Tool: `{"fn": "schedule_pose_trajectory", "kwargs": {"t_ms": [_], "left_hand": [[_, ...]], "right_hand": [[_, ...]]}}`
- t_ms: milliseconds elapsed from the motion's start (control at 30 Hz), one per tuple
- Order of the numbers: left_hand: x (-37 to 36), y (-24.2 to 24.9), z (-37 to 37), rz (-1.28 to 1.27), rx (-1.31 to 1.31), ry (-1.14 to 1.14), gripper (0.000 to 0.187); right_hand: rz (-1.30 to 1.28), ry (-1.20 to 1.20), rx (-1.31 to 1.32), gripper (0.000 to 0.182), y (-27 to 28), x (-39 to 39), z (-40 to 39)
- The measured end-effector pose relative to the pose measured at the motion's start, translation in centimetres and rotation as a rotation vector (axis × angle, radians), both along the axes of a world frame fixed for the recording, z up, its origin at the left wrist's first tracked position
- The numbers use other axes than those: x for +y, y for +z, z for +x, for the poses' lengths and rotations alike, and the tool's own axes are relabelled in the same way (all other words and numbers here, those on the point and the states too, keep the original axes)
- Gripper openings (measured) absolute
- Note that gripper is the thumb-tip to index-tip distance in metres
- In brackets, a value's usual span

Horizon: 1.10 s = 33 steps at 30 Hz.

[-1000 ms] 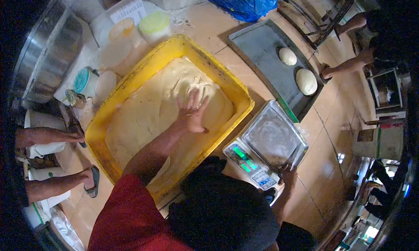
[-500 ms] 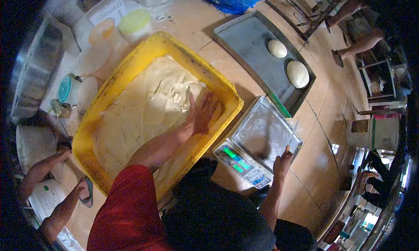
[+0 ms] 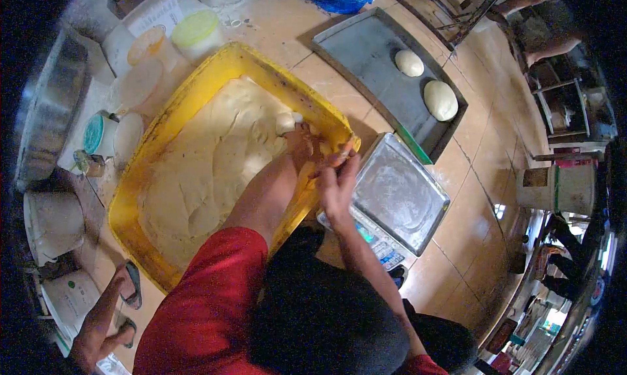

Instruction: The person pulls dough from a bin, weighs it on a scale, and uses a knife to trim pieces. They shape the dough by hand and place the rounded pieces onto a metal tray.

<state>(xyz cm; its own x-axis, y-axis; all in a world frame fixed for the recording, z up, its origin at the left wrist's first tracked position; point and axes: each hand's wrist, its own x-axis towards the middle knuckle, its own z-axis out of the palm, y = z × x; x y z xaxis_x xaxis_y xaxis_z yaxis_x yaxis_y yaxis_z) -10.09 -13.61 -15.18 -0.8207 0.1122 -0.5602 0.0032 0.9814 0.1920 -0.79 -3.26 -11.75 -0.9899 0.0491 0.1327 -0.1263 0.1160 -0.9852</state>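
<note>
A wide mass of pale dough (image 3: 196, 172) fills much of the yellow tub (image 3: 134, 153). Inside the tub's right corner, my left hand (image 3: 302, 143) is closed around a bulging edge of this dough. My right hand (image 3: 338, 182) is over the tub's right rim, close to the left one, with its fingers closed; what it grips is too blurred to name. Beside the tub is a digital scale (image 3: 385, 248), partly hidden by my right forearm. The metal pan (image 3: 401, 192) on it holds no dough and has a floury smear.
A dark baking tray (image 3: 359, 55) with two dough balls (image 3: 441, 101) lies beyond the scale. Lidded containers (image 3: 196, 32) line the tub's far left side. Another person's feet (image 3: 124, 287) are at lower left. A white bucket (image 3: 555, 186) stands at right.
My right hand has moved left from the scale pan to the tub's rim. My left hand, flat against the dough before, now closes on it. The person at left has shifted.
</note>
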Motion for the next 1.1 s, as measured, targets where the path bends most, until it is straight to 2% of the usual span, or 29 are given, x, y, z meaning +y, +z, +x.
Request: {"fn": "schedule_pose_trajectory", "kwargs": {"t_ms": [33, 100, 133, 200, 233, 300, 433, 500, 533, 600, 633, 700, 733, 800, 867, 933, 967, 1000, 1067, 1100], "left_hand": [[-0.4, -0.4, -0.5, 0.028, -0.04, 0.003, 0.069], [-1.3, -1.0, -1.6, 0.123, -0.123, 0.019, 0.066], [-1.8, -1.4, -1.9, 0.187, -0.156, 0.035, 0.064], [-2.9, -2.0, -2.1, 0.344, -0.216, 0.085, 0.06], [-3.4, -2.4, -2.0, 0.432, -0.241, 0.119, 0.058], [-4.6, -3.0, -1.3, 0.664, -0.282, 0.219, 0.055], [-6.1, -4.6, 2.8, 1.309, -0.35, 0.491, 0.048], [-6.3, -5.4, 5.7, 1.566, -0.24, 0.585, 0.046], [-6.2, -5.9, 7.5, 1.648, -0.04, 0.624, 0.045], [-5.1, -5.7, 11.2, 1.645, 0.614, 0.757, 0.042], [-8.2, -8.2, 11.5, 2.158, 0.024, 0.812, 0.041], [-10.3, 1.2, 14.2, 2.046, -0.2, 1.183, 0.041], [-11.3, 3.8, 15.8, 1.987, -0.041, 1.335, 0.043], [-14.0, 8.5, 17.7, 2.101, 0.188, 1.42, 0.049], [-18.6, 11.2, 20.3, 2.259, 0.572, 1.255, 0.051], [-22.1, 15.7, 22.6, 2.212, 0.874, 1.093, 0.05], [-23.5, 17.8, 23.5, 2.18, 0.986, 1.009, 0.05], [-24.6, 19.8, 24.1, 2.142, 1.068, 0.937, 0.049], [-25.8, 23.0, 24.1, 2.07, 1.156, 0.815, 0.048], [-26.1, 24.5, 23.7, 2.041, 1.187, 0.762, 0.048]], "right_hand": [[0.004, -0.012, 0.026, 0.04, 0.1, -1.1, 0.2], [0.257, -0.079, 0.115, 0.044, 1.1, -2.2, 1.1], [0.258, -0.081, 0.121, 0.044, 1.7, -2.6, 1.4], [0.441, -0.05, -0.1, 0.045, 3.7, -3.4, 1.9], [0.447, -0.048, -0.121, 0.042, 4.8, -3.8, 1.7], [0.457, -0.058, -0.096, 0.044, 3.7, -3.9, 1.5], [0.51, -0.069, -0.061, 0.043, 3.2, -4.1, 1.4], [0.527, -0.064, -0.082, 0.043, 3.1, -4.3, 1.6], [0.534, -0.084, -0.11, 0.044, 2.8, -4.3, 1.7], [0.533, -0.091, -0.134, 0.044, 3.0, -4.2, 1.5], [0.537, -0.085, -0.14, 0.045, 3.3, -4.2, 1.4], [0.556, -0.08, -0.17, 0.047, 3.2, -4.3, 1.0], [0.547, -0.074, -0.173, 0.047, 2.8, -4.3, 0.8], [0.642, -0.075, 0.028, 0.045, 2.2, -4.2, 0.8], [0.684, -0.032, 0.016, 0.04, 2.9, -4.2, 0.4], [0.887, 0.217, 0.095, 0.04, 2.1, -4.2, -0.5], [0.94, 0.276, 0.019, 0.038, 3.2, -4.9, -0.6], [0.938, 0.283, 0.017, 0.038, 2.7, -5.5, -0.9], [0.945, 0.554, -0.139, 0.031, 1.4, -6.8, -2.2], [0.943, 0.555, -0.136, 0.031, 1.6, -7.4, -2.4]]}}
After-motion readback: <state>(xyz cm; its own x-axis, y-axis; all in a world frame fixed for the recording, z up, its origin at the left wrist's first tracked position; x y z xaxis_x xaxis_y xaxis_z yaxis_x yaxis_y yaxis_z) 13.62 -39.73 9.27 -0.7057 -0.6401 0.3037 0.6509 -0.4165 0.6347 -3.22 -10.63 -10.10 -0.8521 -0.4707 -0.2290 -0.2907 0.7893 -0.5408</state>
